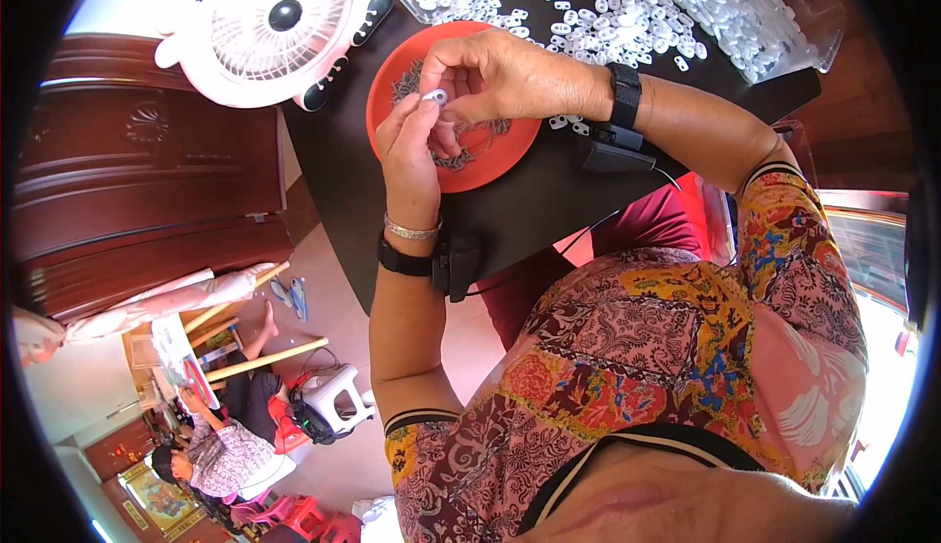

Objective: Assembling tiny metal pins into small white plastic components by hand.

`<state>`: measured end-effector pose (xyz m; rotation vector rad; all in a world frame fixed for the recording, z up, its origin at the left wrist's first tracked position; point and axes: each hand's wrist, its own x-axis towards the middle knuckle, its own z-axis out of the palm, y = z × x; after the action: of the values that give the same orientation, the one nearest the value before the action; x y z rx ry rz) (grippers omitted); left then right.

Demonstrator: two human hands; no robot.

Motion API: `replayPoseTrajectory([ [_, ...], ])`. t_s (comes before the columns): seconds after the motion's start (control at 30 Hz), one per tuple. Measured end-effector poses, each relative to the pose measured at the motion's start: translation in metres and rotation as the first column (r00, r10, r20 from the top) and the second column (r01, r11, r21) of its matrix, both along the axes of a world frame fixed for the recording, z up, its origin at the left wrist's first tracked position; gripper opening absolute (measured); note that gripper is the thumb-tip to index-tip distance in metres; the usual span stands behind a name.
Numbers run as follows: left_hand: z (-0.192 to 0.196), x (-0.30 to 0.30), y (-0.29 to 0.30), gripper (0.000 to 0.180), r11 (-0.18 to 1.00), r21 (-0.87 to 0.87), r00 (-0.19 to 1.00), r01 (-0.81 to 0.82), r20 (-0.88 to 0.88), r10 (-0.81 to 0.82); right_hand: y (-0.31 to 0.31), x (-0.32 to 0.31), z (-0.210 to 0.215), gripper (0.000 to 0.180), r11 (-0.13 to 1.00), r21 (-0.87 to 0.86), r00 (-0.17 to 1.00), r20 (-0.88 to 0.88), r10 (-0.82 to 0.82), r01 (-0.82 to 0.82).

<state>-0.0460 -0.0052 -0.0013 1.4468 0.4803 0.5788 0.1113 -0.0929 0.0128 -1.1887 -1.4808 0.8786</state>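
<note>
Over a round orange-red plate (515, 156), my two hands meet at a small white plastic piece (435, 97). The thumb and fingers of my left hand (410, 156) pinch this piece. My right hand (510, 74) comes in from the right with its fingers bent and closed; its fingertips are right at the piece, and anything between them is hidden. Thin grey metal pins or screws (454, 162) lie in a loose heap on the plate, partly covered by my hands. Many white two-holed pieces (627, 25) are scattered on the table beyond my right hand.
A large clear tray (828, 48) full of white pieces stands at the far right of the black table (338, 185). A white fan (279, 19) stands at the far left. Straps with black boxes and cables are on my wrists. Another person (230, 455) sits at lower left.
</note>
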Motion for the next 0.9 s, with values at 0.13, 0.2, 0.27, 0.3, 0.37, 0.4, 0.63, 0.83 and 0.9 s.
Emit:
replayPoseTrajectory([
  [0.13, 0.001, 0.001, -0.002, 0.023, 1.000, 0.002, 1.000, -0.028, -0.006, 0.028, -0.002, -0.007, -0.004, 0.024, 0.975, 0.180, 0.962, 0.212, -0.169, 0.132],
  [0.2, 0.001, 0.002, -0.004, 0.023, 0.999, -0.013, 0.999, -0.037, -0.013, 0.037, -0.004, -0.011, -0.005, 0.031, 0.930, 0.322, 0.857, 0.415, -0.305, 0.175],
  [0.27, 0.001, 0.003, -0.006, 0.024, 0.998, -0.006, 0.997, -0.068, 0.024, 0.068, -0.002, -0.009, -0.009, 0.031, 0.917, 0.365, 0.839, 0.439, -0.322, 0.161],
  [0.3, 0.001, 0.003, -0.007, 0.024, 0.998, -0.007, 0.997, -0.068, 0.023, 0.068, -0.001, -0.008, -0.010, 0.032, 0.902, 0.407, 0.819, 0.463, -0.339, 0.144],
  [0.37, 0.002, 0.003, -0.007, 0.024, 0.995, -0.046, 0.994, -0.084, 0.065, 0.087, -0.003, -0.008, -0.008, 0.032, 0.892, 0.433, 0.816, 0.463, -0.346, 0.132],
  [0.4, 0.002, 0.003, -0.007, 0.024, 0.995, -0.046, 0.994, -0.085, 0.065, 0.088, -0.004, -0.008, -0.007, 0.032, 0.880, 0.460, 0.814, 0.462, -0.353, 0.120],
  [0.63, -0.002, 0.003, -0.006, 0.025, 0.998, -0.010, 0.996, -0.054, 0.070, 0.055, -0.006, -0.007, -0.003, 0.023, 0.898, 0.423, 0.819, 0.469, -0.330, 0.120],
  [0.83, -0.001, 0.001, -0.011, 0.026, 0.993, 0.043, 0.994, -0.106, 0.031, 0.104, -0.007, -0.007, -0.001, 0.016, 0.878, 0.473, 0.860, 0.413, -0.300, 0.079],
  [0.9, 0.002, 0.001, -0.014, 0.026, 0.995, 0.038, 0.995, -0.094, 0.029, 0.093, -0.006, -0.008, -0.005, 0.016, 0.868, 0.492, 0.854, 0.417, -0.311, 0.076],
])
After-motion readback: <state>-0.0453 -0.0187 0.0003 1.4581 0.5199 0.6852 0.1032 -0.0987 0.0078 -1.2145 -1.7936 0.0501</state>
